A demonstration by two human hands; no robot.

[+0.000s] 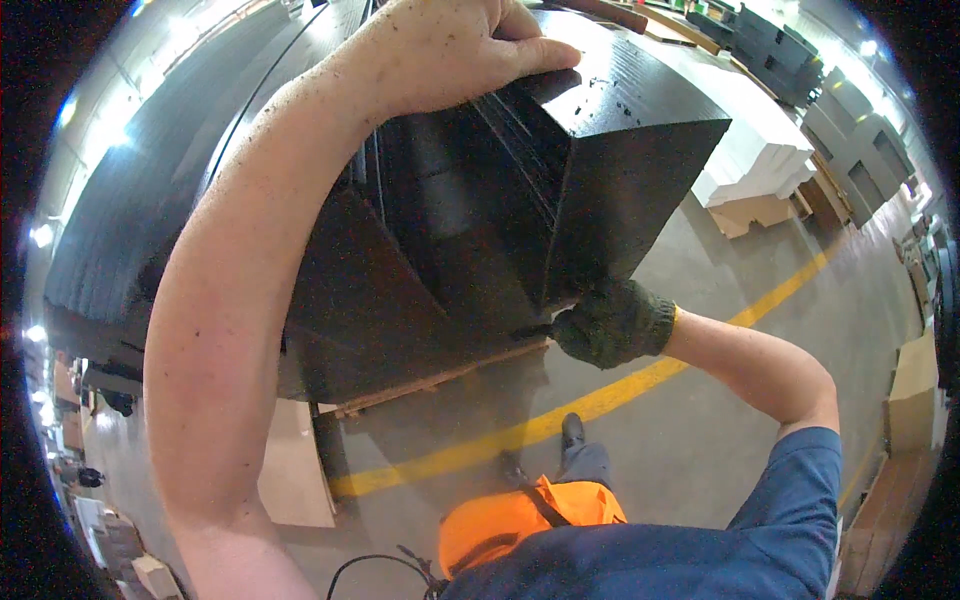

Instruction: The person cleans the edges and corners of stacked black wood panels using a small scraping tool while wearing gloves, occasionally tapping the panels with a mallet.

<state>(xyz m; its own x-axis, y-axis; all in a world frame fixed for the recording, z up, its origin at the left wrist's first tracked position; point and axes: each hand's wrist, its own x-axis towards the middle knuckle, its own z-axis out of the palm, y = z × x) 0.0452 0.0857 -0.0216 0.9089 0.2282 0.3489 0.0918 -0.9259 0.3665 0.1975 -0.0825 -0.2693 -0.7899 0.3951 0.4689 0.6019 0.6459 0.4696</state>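
Note:
A large black block (635,185), its wet-looking top marked with fine lines like stacked sheets, stands tilted among other black slabs (430,220). My left hand (480,50), bare, reaches over the slabs to the block's upper side. Its thumb lies along the top edge and the fingers curl, partly cut off by the picture's upper rim. Down at the block's lower near corner, my right hand (615,325) in a dark green glove is closed against that corner. Something dark and narrow sticks out left of the glove; whether finger or tool, I cannot make out.
Beneath the slabs shows a wooden pallet edge (430,380). A yellow line (620,388) curves over the grey floor. White stacked sheets (750,150) stand at the far right, cartons (912,390) at the right rim. A tan board (297,470) is at the lower left.

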